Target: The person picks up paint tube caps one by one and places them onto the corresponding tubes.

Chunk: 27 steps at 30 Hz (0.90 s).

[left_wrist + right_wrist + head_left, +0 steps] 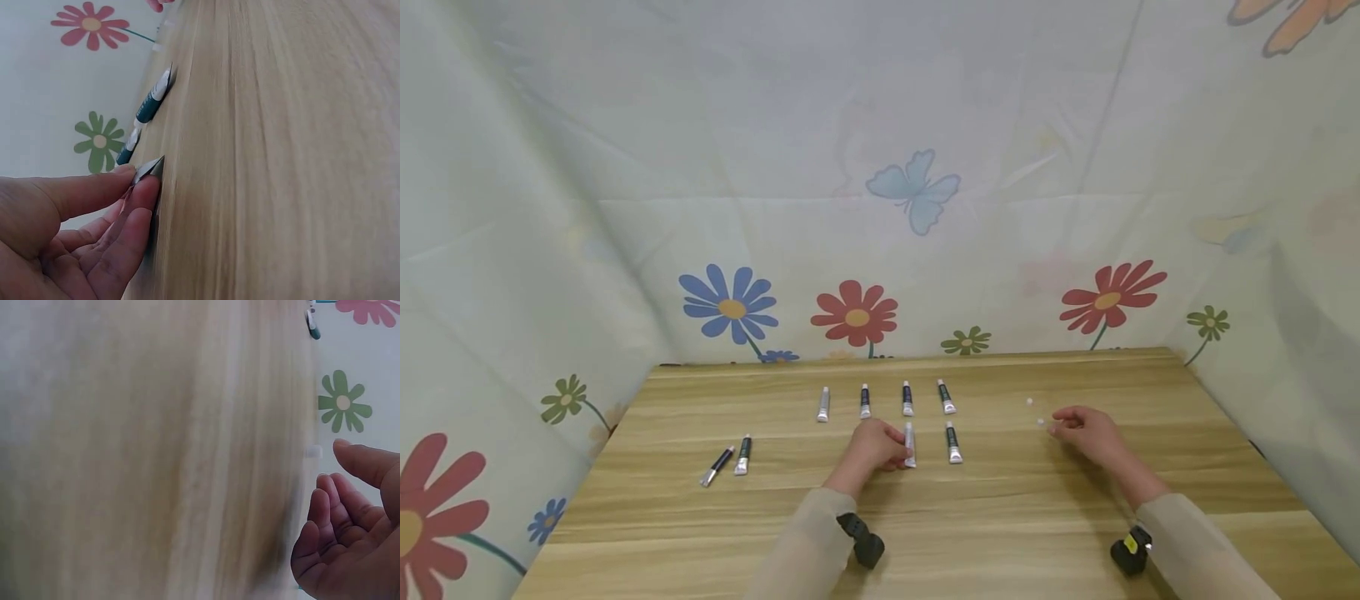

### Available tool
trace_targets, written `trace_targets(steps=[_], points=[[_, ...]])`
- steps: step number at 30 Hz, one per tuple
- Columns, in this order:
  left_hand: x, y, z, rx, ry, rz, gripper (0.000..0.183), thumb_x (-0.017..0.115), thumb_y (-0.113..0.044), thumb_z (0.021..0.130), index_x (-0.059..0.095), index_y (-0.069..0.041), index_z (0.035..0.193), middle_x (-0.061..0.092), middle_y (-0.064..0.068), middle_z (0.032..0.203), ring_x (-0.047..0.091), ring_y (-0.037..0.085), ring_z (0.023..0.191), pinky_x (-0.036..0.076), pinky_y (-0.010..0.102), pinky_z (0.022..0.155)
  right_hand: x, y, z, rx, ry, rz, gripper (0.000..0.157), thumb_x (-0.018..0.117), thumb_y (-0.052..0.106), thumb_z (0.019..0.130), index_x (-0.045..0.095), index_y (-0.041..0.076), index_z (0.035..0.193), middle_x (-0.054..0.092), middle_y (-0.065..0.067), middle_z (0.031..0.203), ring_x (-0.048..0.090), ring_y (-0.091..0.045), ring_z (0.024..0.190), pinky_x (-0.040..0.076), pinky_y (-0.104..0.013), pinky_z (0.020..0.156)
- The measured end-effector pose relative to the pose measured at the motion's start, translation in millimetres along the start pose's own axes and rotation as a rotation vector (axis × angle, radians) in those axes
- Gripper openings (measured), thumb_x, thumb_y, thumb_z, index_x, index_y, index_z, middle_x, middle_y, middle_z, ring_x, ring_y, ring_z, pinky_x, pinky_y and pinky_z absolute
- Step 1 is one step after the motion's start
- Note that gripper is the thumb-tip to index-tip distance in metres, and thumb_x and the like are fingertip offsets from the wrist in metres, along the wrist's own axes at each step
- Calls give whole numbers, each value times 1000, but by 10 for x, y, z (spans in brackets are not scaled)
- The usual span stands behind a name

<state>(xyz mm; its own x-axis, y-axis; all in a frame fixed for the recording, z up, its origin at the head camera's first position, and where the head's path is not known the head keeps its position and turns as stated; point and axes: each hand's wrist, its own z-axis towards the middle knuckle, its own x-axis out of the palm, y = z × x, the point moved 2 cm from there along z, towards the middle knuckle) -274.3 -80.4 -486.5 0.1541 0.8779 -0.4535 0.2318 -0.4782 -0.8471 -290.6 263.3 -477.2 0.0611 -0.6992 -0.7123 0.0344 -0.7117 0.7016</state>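
My left hand pinches the flat crimped end of a silver paint tube. In the left wrist view, that silver end shows between thumb and fingers, close over the wood, and the rest of the tube is hidden. Just right of it lies a dark green-labelled tube. My right hand hovers over the right side of the table, thumb apart from its loosely bent fingers, holding nothing visible. Near its fingertips lies a small white cap. Another white cap is slightly farther back.
Along the back of the wooden table runs a row of tubes: a silver one, two dark ones, and a green-labelled one. Two more tubes, one slanted and one straighter, lie at left. Flowered cloth hangs behind.
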Motion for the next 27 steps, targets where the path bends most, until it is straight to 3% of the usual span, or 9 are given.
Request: trace_targets(steps=[9, 16, 27], points=[[25, -52, 25, -12, -11, -6, 13, 79, 4, 83, 72, 7, 93, 77, 19, 78, 63, 9, 55, 58, 23, 56, 48, -43, 93, 30, 33, -20, 37, 69, 12, 92, 63, -14, 118, 70, -26, 103, 65, -23, 89, 49, -27, 73], [41, -56, 9, -20, -33, 4, 10, 78, 4, 83, 70, 5, 89, 76, 21, 76, 65, 9, 53, 56, 21, 52, 99, -20, 149, -13, 41, -64, 35, 70, 12, 92, 65, -13, 115, 71, -26, 102, 67, -29, 92, 52, -32, 76], [50, -48, -2, 0, -52, 52, 9, 78, 2, 84, 70, 3, 88, 77, 19, 75, 66, 9, 53, 50, 18, 49, 123, 15, 193, -37, 18, -127, 27, 71, 13, 93, 68, -10, 107, 72, -23, 98, 66, -26, 89, 52, -37, 77]])
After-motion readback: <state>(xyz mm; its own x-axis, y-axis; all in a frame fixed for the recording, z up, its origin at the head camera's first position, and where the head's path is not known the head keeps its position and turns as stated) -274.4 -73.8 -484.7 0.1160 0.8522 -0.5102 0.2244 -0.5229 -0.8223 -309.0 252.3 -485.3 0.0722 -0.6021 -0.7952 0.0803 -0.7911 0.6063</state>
